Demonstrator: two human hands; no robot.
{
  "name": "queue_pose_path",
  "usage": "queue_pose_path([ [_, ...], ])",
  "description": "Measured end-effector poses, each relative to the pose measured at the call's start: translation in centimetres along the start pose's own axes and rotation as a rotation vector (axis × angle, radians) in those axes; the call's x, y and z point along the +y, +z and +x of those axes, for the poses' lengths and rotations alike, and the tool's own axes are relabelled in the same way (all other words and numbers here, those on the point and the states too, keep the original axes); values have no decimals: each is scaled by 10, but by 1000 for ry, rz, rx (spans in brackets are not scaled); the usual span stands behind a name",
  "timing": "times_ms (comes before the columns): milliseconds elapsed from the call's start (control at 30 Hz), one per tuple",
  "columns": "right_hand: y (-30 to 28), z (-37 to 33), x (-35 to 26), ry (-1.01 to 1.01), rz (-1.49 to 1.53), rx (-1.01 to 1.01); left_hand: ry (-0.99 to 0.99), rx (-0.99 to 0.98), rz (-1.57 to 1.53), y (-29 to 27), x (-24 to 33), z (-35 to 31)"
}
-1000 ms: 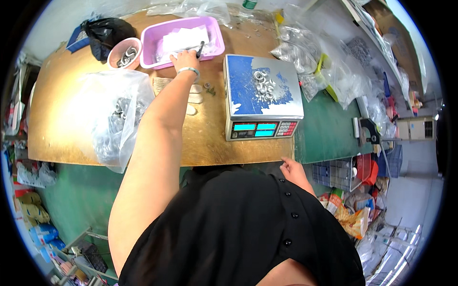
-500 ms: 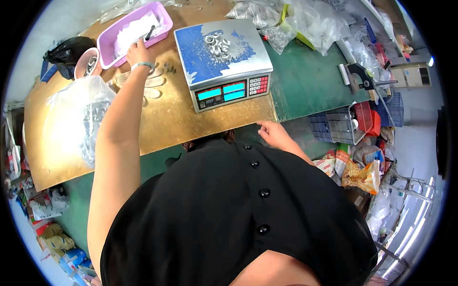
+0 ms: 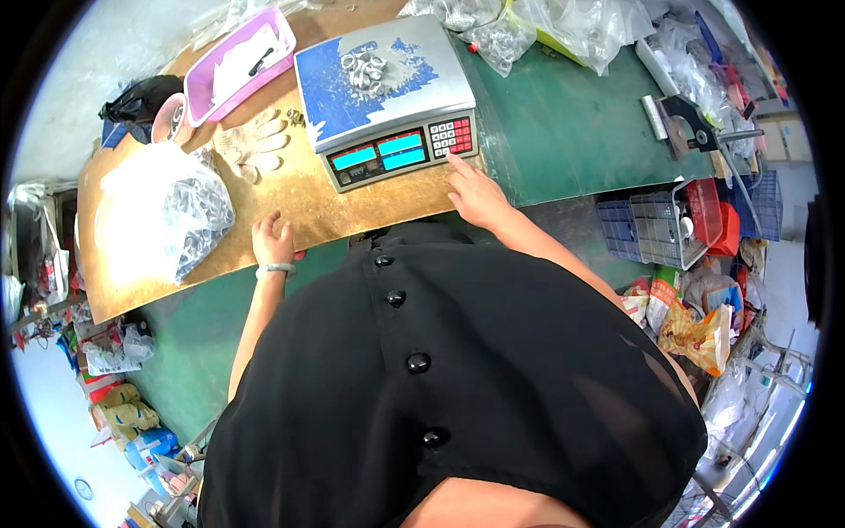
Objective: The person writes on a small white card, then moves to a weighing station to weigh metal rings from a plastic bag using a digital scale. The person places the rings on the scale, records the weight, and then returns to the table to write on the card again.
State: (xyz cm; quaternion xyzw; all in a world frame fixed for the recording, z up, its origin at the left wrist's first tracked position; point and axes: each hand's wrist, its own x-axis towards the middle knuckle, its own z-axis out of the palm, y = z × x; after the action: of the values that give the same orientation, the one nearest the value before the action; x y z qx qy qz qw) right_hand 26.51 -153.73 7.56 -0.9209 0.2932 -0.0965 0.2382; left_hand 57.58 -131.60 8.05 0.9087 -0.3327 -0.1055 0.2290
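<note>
A counter scale [image 3: 400,119] with lit blue displays stands on the table. On its worn blue and silver plate lies a small heap of silver metal rings [image 3: 363,72]. My right hand [image 3: 480,197] is at the front of the scale, its forefinger stretched out to the lower keys of the keypad [image 3: 451,137]; it holds nothing. By the table's front edge, my left hand [image 3: 271,239] is empty with its fingers apart. Between that hand and the scale lies a pale work glove [image 3: 251,148], and left of the hand sits a clear plastic bag of metal parts [image 3: 198,207].
A pink-purple basket [image 3: 282,57] holding paper and a black pen stands at the back left, beside a small pink tub [image 3: 167,123] and a black bag [image 3: 141,106]. Clear bags [image 3: 581,35] lie at the back right. A black clamp-like tool [image 3: 691,123] sits on the green surface.
My left hand has come back from the basket to the front edge, leaving the pen on the paper. My right hand has moved up from the table edge to the keypad. The view has shifted.
</note>
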Motion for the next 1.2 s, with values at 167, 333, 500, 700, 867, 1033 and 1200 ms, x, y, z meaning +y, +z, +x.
queue_pose_path([
  [167,-3,17,-6,-10,-52,-142,-71,-32,-18,1,2,-24],
  [333,3,24,-1,-16,-124,-157,-115,-36,-10,0,2,-35],
  [500,2,23,-5,1,-137,-190,-193,-51,-88,-1,0,-45],
  [700,9,11,-1,-27,-135,-206,-200,-72,-114,10,-9,-45],
  [867,10,16,-2,-21,-186,-256,-195,-100,-91,11,-6,-44],
  [1033,10,19,-11,28,-238,-331,-196,-132,-86,18,-12,-42],
  [1200,-1,13,-1,20,-107,-177,-232,-143,-146,22,-7,-43],
])
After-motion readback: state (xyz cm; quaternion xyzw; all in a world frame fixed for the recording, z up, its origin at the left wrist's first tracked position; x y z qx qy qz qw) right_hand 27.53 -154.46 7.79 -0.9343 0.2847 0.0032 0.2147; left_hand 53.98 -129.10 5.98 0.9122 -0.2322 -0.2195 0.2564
